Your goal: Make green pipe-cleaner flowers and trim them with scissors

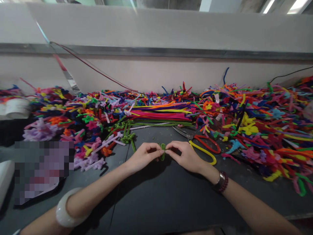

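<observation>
Between my two hands is a short green pipe cleaner (pixel 162 152), bent into small loops. My left hand (pixel 146 155) pinches it from the left with thumb and forefinger. From the right, the fingertips of my right hand (pixel 184 155) are closed at its edge. Just beyond my right hand lie scissors (pixel 205 145) with one red and one yellow handle. Past my left hand sits a small group of bent green pipe-cleaner pieces (pixel 127 135). Straight pipe cleaners (pixel 161 112) in pink, purple, orange and green lie in a bundle behind both hands.
Heaps of colourful bent pipe cleaners spread along the left (pixel 90 124) and right (pixel 259 137) of the dark table (pixel 156 199). A white round container (pixel 17 108) stands at far left, above a blurred-out flat object (pixel 44 171). A pale partition (pixel 156 71) closes the back.
</observation>
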`<state>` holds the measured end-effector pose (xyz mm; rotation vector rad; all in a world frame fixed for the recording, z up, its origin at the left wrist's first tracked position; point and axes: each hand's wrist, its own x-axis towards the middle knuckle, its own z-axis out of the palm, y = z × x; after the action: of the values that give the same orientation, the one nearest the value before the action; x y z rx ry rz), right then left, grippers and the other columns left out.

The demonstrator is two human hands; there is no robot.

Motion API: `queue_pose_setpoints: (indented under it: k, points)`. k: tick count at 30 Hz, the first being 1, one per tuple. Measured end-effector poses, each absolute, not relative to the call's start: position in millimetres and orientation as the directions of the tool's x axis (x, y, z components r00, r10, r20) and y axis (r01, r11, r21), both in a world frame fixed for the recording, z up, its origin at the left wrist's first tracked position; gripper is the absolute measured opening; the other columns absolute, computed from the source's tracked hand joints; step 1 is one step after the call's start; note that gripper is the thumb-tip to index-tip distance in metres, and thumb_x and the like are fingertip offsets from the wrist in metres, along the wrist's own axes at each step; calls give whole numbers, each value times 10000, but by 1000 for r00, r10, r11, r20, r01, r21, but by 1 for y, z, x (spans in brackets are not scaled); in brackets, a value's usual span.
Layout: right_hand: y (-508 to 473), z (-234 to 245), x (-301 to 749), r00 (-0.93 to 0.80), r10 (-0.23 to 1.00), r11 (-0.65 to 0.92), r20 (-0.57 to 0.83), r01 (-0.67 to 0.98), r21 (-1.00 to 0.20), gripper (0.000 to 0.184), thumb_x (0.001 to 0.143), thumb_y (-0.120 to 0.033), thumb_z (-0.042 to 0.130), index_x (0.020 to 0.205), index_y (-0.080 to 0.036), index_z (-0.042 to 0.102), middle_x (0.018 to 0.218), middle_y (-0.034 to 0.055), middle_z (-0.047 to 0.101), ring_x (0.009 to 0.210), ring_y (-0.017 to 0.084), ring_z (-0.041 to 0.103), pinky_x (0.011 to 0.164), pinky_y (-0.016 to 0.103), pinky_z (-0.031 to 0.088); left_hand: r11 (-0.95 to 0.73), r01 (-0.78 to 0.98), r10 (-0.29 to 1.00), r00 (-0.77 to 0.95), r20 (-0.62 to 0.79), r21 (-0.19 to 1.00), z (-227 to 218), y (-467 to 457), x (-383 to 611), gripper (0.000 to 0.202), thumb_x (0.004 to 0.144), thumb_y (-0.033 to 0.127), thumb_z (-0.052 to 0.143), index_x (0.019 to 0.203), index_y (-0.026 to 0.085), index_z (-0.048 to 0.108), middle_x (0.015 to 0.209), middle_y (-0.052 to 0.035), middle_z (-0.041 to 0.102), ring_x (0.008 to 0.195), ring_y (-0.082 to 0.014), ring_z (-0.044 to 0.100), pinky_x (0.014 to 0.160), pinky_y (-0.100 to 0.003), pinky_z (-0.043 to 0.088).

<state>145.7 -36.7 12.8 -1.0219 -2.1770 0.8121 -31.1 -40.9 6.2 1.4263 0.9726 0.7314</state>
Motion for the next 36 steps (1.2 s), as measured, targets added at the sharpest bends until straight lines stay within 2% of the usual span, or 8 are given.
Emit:
queue_pose_setpoints:
  k: [5,13,16,21,25,29,33,36]
  points:
    - [-31,16,145,-431,902,122,-10,276,-953,226,771,-363,475,730,-148,532,600,-16,515,501,76,469,475,199,394,150,80,886,432,-170,986,7,-41,-32,194,703,308,568,708,118,607,617,8,525,571,-86,441,547,-197,348]
    - [-33,15,145,-554,817,-94,-164,152,-984,264,700,-272,562,920,-166,463,670,-31,531,449,49,441,385,166,351,268,-191,903,391,-177,944,5,-40,-31,187,650,213,631,805,137,558,754,-11,552,689,-93,517,661,-207,406]
    - [-36,14,144,-557,809,-101,-188,183,-978,332,673,-275,606,933,-183,422,721,-23,570,431,38,428,359,150,319,224,-171,911,388,-144,960,3,-39,-32,215,642,212,634,824,141,542,756,-10,559,701,-103,532,666,-221,422]
    - [-36,14,144,-510,858,123,-51,301,-946,143,733,-281,552,786,-152,519,722,19,621,591,93,548,513,197,409,90,-22,934,349,-76,996,5,-38,-31,172,676,288,605,736,130,574,672,-1,579,647,-107,536,631,-220,421]
    - [-35,15,148,-503,851,433,154,503,-748,130,764,-269,529,799,-162,595,691,15,623,578,100,532,537,209,408,9,132,951,306,-49,991,11,-37,-31,196,691,310,580,630,125,600,597,2,592,602,-112,532,610,-217,413]
    - [-32,17,156,-618,669,742,412,580,-336,168,805,-152,460,866,-152,617,824,57,644,751,145,540,682,263,426,-17,210,950,309,-50,977,10,-37,-32,218,696,299,575,571,122,589,553,6,589,554,-97,517,579,-201,403]
    - [-33,21,160,-749,443,860,493,510,2,223,828,-122,411,878,-149,626,885,56,648,788,170,501,653,282,435,66,221,867,471,-166,973,5,-39,-32,236,675,306,596,538,116,571,528,0,587,513,-92,514,543,-200,405]
    - [-36,21,160,-777,338,894,531,441,77,229,838,-132,401,850,-153,629,908,49,648,828,176,493,678,288,444,117,227,776,586,-232,967,3,-41,-32,231,667,297,605,535,110,568,522,-4,584,497,-92,514,520,-200,407]
